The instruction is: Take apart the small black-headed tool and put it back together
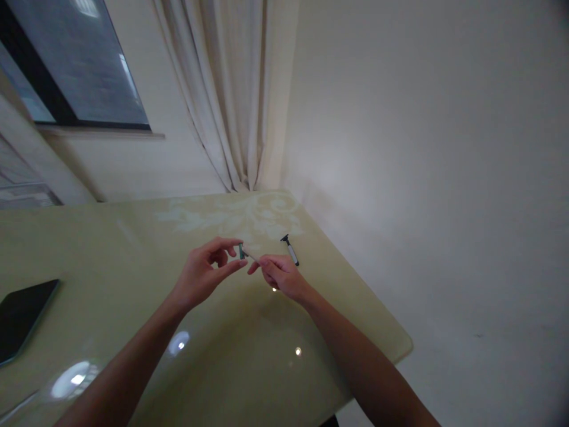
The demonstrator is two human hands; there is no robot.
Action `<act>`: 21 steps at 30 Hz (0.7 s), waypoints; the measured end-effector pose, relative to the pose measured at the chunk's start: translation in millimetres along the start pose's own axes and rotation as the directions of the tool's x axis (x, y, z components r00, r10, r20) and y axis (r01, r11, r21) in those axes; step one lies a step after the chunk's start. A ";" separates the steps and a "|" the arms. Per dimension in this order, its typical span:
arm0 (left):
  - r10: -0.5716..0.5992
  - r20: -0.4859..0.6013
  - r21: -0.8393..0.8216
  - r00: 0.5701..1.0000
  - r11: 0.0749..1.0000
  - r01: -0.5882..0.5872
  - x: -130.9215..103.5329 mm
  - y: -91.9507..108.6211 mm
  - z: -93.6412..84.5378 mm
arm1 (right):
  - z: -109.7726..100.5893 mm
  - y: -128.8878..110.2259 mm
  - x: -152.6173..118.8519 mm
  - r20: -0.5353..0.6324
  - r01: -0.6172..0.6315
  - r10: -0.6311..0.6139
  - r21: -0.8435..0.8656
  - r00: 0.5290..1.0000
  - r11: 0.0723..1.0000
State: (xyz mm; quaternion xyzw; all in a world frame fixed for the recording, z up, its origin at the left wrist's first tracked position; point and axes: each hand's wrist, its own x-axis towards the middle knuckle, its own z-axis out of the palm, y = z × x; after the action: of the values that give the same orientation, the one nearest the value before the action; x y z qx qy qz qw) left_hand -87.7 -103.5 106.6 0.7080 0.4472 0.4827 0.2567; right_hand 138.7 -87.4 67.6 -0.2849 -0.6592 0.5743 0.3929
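Note:
My left hand (208, 267) pinches a small green and dark piece (241, 251) between thumb and forefinger. The piece sits at the tip of a thin, light-coloured handle (251, 255). My right hand (282, 274) is closed around the other end of that handle, just right of my left hand. Both hands are over the pale green tabletop. Just beyond my right hand lies a black and grey razor (291, 249), its head pointing away from me.
A dark tablet-like device (24, 314) lies on the table (111, 255) at the left. A thin light object (20, 405) is at the lower left edge. Curtains (231, 89) hang behind the table, and a white wall (422, 178) runs along its right side.

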 end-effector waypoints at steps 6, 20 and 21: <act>-0.004 -0.003 0.007 1.000 1.000 0.004 -0.5 -2.6 -2.3 | -1.2 2.8 1.0 -0.034 0.012 -0.013 -0.033 0.999 0.999; -0.006 -0.005 -0.032 1.000 0.999 0.006 1.0 0.4 -1.9 | -3.1 0.0 -0.6 0.009 0.026 -0.026 -0.063 1.000 0.998; -0.014 -0.010 -0.030 1.000 0.999 0.014 0.9 -0.1 -2.1 | -3.6 -0.1 -0.8 -0.007 0.038 -0.039 -0.078 0.999 0.996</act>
State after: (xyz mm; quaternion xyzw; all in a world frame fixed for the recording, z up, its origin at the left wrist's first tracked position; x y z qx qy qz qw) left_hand -89.6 -102.8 107.8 0.6984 0.4463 0.4910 0.2682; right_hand 142.1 -86.1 67.6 -0.2896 -0.6848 0.5393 0.3954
